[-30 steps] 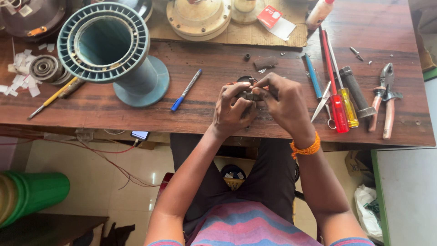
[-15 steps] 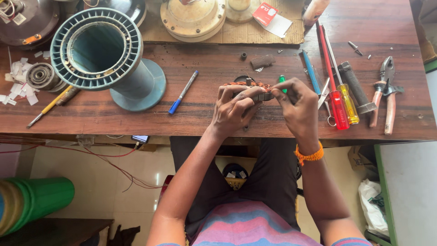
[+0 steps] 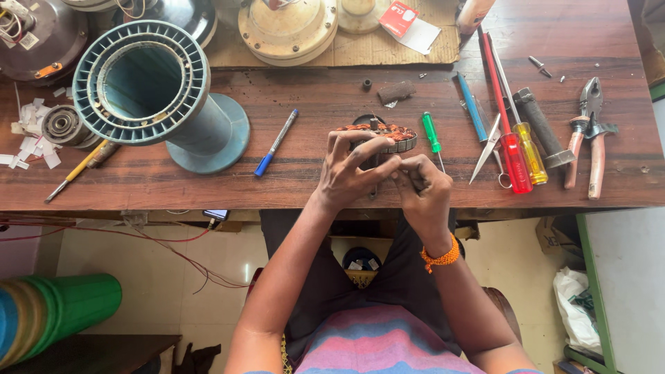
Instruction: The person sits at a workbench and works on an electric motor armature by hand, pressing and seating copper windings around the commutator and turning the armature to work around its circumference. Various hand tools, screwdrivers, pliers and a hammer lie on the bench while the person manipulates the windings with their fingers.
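Observation:
A round motor stator with copper windings [image 3: 388, 133] rests on the wooden bench [image 3: 208, 187] near its front edge. My left hand [image 3: 350, 170] lies spread over the stator's near side, fingers holding its rim. My right hand [image 3: 422, 190], with an orange band at the wrist, is curled just below the stator, its fingertips pinched on something small that I cannot make out. A small green-handled screwdriver [image 3: 432, 135] lies on the bench just right of the stator, free of both hands.
A large teal finned housing [image 3: 149, 86] stands at the left, with a blue pen [image 3: 276, 142] beside it. Scissors [image 3: 489, 149], red [image 3: 504, 131] and yellow screwdrivers [image 3: 525, 149] and pliers [image 3: 585, 131] lie at the right. Cream motor covers [image 3: 287, 28] sit at the back.
Both hands have come down toward the bench edge. The green screwdriver that my right hand held half a second ago now lies on the bench. The stator is uncovered.

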Action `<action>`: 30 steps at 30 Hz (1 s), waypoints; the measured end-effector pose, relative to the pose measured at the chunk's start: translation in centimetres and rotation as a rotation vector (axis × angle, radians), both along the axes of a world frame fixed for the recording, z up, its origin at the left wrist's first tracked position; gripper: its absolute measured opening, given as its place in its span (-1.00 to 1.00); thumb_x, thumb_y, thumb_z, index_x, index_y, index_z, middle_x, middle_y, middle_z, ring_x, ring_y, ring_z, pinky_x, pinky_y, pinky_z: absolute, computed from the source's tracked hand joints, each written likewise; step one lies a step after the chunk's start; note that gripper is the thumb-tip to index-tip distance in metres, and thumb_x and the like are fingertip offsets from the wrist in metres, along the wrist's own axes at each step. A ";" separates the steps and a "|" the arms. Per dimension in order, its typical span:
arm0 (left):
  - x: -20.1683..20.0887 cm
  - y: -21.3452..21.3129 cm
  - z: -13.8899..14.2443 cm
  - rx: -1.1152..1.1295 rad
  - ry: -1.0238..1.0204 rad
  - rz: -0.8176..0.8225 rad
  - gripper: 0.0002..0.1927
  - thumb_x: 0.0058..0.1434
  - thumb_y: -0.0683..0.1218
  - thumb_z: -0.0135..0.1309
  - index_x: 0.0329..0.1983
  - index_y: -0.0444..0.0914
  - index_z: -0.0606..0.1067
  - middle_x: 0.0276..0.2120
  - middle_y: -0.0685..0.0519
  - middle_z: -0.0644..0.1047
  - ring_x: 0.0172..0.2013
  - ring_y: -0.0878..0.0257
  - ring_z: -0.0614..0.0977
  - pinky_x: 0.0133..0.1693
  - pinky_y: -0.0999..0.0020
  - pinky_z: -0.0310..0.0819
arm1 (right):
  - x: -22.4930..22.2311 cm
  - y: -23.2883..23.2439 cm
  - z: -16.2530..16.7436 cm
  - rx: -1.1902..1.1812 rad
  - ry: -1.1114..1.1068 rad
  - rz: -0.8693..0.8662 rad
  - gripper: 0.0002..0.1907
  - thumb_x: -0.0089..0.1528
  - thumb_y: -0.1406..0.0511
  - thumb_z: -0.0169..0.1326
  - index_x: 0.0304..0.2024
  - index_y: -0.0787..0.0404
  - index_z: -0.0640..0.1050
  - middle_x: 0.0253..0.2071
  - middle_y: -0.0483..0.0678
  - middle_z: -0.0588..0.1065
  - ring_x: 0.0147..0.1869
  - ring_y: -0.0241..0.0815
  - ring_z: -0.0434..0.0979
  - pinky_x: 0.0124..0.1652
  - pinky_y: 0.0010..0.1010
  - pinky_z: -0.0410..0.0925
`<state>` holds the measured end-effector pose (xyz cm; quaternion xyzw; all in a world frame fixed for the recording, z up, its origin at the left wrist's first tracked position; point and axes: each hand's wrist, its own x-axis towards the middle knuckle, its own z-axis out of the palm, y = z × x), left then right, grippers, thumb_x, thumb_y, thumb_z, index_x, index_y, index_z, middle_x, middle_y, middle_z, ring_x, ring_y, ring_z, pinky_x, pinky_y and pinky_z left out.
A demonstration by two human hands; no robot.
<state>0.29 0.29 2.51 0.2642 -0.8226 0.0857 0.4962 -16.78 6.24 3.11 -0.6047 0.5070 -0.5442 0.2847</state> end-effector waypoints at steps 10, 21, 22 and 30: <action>-0.6 -0.3 -1.0 0.019 0.154 -0.007 -0.76 0.25 -0.13 0.40 -0.27 -0.19 0.49 0.11 0.07 0.38 0.07 0.14 0.55 0.07 0.13 0.49 | -1.9 0.4 2.3 -0.033 0.177 0.010 -0.92 0.25 0.48 0.27 -0.23 0.33 0.61 -0.38 -0.09 0.52 -0.41 -0.40 0.36 -0.40 -0.56 0.21; -0.7 -0.3 -1.4 0.075 0.286 -0.041 -0.79 0.16 -0.24 0.34 -0.27 -0.25 0.49 0.15 -0.02 0.34 0.07 0.05 0.58 0.07 0.12 0.56 | -0.1 -3.8 7.3 -0.084 0.412 0.050 -0.89 0.23 0.45 0.30 -0.23 0.33 0.61 -0.40 0.03 0.57 -0.39 -0.23 0.53 -0.36 -0.39 0.33; -0.8 -0.3 -1.4 0.072 0.284 -0.039 -0.78 0.16 -0.24 0.34 -0.28 -0.25 0.49 0.15 -0.01 0.34 0.07 0.06 0.59 0.08 0.12 0.56 | 0.1 -4.1 7.6 -0.066 0.457 0.041 -0.88 0.21 0.45 0.32 -0.23 0.33 0.62 -0.44 0.05 0.56 -0.44 -0.18 0.49 -0.38 -0.35 0.30; -0.9 -0.3 -1.8 0.089 0.283 -0.007 -0.78 0.12 -0.23 0.35 -0.31 -0.26 0.49 0.15 -0.01 0.33 0.07 0.06 0.54 0.08 0.11 0.55 | 0.1 -5.4 7.3 0.078 0.346 0.084 -0.94 0.27 0.44 0.23 -0.20 0.30 0.62 -0.45 -0.05 0.58 -0.41 -0.41 0.49 -0.41 -0.48 0.31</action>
